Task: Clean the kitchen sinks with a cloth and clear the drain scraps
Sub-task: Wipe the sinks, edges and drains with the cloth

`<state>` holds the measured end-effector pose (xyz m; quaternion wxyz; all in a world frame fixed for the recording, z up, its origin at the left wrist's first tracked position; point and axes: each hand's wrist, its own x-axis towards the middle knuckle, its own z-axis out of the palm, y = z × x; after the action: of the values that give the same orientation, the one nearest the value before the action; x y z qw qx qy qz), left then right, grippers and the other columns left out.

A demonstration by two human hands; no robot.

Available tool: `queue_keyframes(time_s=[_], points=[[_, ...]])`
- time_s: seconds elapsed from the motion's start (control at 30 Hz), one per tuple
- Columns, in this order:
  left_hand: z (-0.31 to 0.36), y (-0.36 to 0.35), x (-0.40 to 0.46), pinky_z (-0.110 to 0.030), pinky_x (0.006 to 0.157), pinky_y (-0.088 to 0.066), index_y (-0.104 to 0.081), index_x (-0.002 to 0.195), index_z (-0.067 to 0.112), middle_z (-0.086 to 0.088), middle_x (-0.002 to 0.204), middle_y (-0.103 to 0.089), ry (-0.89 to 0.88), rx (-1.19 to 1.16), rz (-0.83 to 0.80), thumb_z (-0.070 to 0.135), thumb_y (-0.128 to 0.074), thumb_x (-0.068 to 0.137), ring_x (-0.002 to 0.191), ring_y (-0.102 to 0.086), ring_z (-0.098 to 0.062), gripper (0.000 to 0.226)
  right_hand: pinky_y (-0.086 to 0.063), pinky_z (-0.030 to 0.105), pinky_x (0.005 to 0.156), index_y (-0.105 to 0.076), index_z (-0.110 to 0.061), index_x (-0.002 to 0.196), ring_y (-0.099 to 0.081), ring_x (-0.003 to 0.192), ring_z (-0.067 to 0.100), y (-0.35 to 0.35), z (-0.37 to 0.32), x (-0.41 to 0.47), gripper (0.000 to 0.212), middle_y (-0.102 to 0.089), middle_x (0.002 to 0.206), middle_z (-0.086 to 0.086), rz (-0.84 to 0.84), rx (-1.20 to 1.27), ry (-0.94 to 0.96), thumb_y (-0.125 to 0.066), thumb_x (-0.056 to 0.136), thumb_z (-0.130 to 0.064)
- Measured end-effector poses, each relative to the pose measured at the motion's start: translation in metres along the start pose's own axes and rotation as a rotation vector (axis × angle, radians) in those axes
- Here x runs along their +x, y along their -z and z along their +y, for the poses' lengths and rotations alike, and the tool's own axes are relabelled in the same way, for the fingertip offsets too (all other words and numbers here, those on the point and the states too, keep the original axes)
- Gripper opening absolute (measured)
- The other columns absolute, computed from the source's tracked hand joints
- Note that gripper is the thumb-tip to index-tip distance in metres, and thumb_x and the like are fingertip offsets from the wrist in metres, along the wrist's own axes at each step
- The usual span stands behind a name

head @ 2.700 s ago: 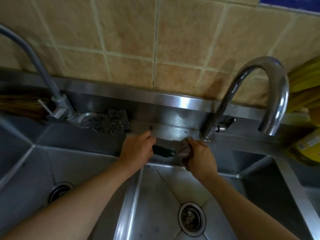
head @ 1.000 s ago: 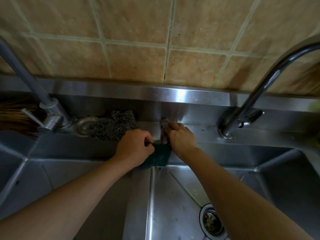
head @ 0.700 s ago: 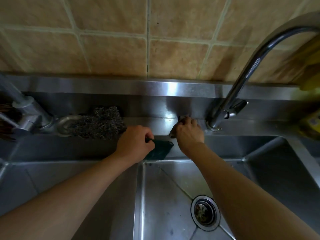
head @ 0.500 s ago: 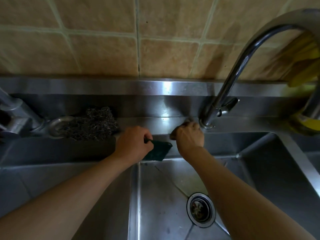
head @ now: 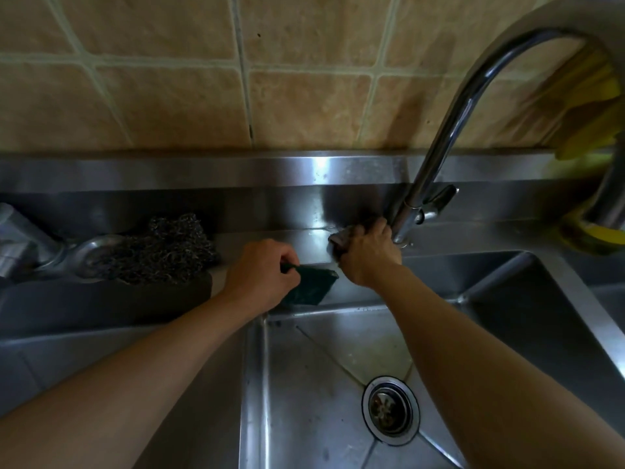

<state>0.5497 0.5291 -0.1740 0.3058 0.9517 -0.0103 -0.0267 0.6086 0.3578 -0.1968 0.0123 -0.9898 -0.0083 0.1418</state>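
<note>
My right hand (head: 367, 257) grips a bunched grey cloth (head: 340, 237) and presses it on the steel ledge (head: 304, 240) just left of the base of the curved faucet (head: 436, 164). My left hand (head: 262, 274) holds a dark green scouring pad (head: 311, 286) at the ledge's front edge, above the divider between the two sinks. The right sink (head: 304, 384) lies below, with its round drain strainer (head: 389, 409) at the bottom. Only a dim part of the left sink (head: 84, 333) shows under my left forearm.
A steel wool scrubber (head: 159, 250) lies on the ledge at the left, beside the base of a second tap (head: 30, 245). Yellow objects (head: 588, 231) sit at the far right behind the faucet spout. A tan tiled wall (head: 236, 79) rises behind the ledge.
My right hand has slid the cloth rightward along the ledge, from near the middle to the faucet's base. My left hand has kept hold of the green pad in about the same place.
</note>
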Motion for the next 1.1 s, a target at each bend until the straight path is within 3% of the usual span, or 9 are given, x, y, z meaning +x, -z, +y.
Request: queue_keyframes(time_s=[0.1,0.2,0.43,0.57,0.77,0.97,1.1], points=[[0.003,-0.003,-0.001,-0.03,0.075,-0.051,-0.072,0.085,0.02,0.008,0.081,-0.057,-0.003,0.022,-0.018,0.015,-0.067,0.076,0.081,-0.059,-0.015,0.012,-0.042,0.041,0.098,-0.034,-0.004,0.138,-0.034,0.127,0.037,0.003,0.01,-0.009,0.052,-0.028,0.139,0.024,0.023,-0.041,0.079,-0.05,0.091,-0.018],[0.007,-0.006,-0.004,-0.031,0.075,-0.051,-0.071,0.084,0.021,0.007,0.082,-0.057,0.0,0.024,-0.029,0.015,-0.066,0.076,0.083,-0.06,-0.016,0.011,-0.046,0.04,0.094,-0.041,-0.004,0.135,-0.04,0.125,0.034,-0.001,0.019,-0.025,0.044,-0.036,0.137,0.02,0.075,-0.072,0.136,-0.049,0.092,-0.008],[0.022,-0.009,-0.005,-0.03,0.076,-0.05,-0.072,0.086,0.019,0.008,0.08,-0.055,-0.021,0.015,-0.052,0.014,-0.067,0.077,0.081,-0.058,-0.015,0.012,-0.049,0.036,0.088,-0.056,-0.008,0.123,-0.05,0.117,0.029,0.01,0.032,-0.06,0.03,-0.051,0.128,0.014,0.064,-0.021,0.108,-0.052,0.093,-0.006],[0.025,-0.009,-0.003,-0.027,0.072,-0.049,-0.071,0.088,0.021,0.009,0.083,-0.056,-0.029,0.012,-0.053,0.015,-0.067,0.08,0.078,-0.055,-0.009,0.011,-0.047,0.04,0.092,-0.049,-0.008,0.13,-0.04,0.125,0.034,0.021,0.024,-0.039,0.04,-0.039,0.136,0.016,0.138,0.034,0.11,-0.055,0.09,-0.006],[0.021,-0.011,-0.001,-0.027,0.071,-0.051,-0.072,0.087,0.022,0.009,0.079,-0.057,-0.036,0.042,-0.031,0.015,-0.067,0.079,0.078,-0.058,-0.011,0.012,-0.034,0.04,0.107,-0.041,-0.012,0.134,-0.033,0.125,0.038,-0.001,0.015,-0.007,0.051,-0.027,0.137,0.02,0.088,0.04,0.178,-0.055,0.086,-0.021],[0.029,-0.012,-0.004,-0.024,0.068,-0.044,-0.07,0.085,0.023,0.011,0.081,-0.054,-0.025,0.03,-0.056,0.015,-0.066,0.08,0.077,-0.054,-0.008,0.01,-0.041,0.037,0.101,-0.044,-0.011,0.133,-0.032,0.133,0.032,-0.009,0.034,-0.04,0.044,-0.034,0.139,0.013,0.134,0.052,0.24,-0.052,0.09,-0.007],[0.034,-0.011,-0.006,-0.024,0.071,-0.046,-0.07,0.089,0.022,0.008,0.085,-0.056,-0.043,0.058,-0.083,0.015,-0.065,0.081,0.08,-0.054,-0.009,0.012,-0.047,0.035,0.09,-0.05,-0.009,0.127,-0.045,0.123,0.028,-0.001,0.036,-0.058,0.036,-0.044,0.133,0.01,0.145,0.132,0.157,-0.05,0.091,-0.004]])
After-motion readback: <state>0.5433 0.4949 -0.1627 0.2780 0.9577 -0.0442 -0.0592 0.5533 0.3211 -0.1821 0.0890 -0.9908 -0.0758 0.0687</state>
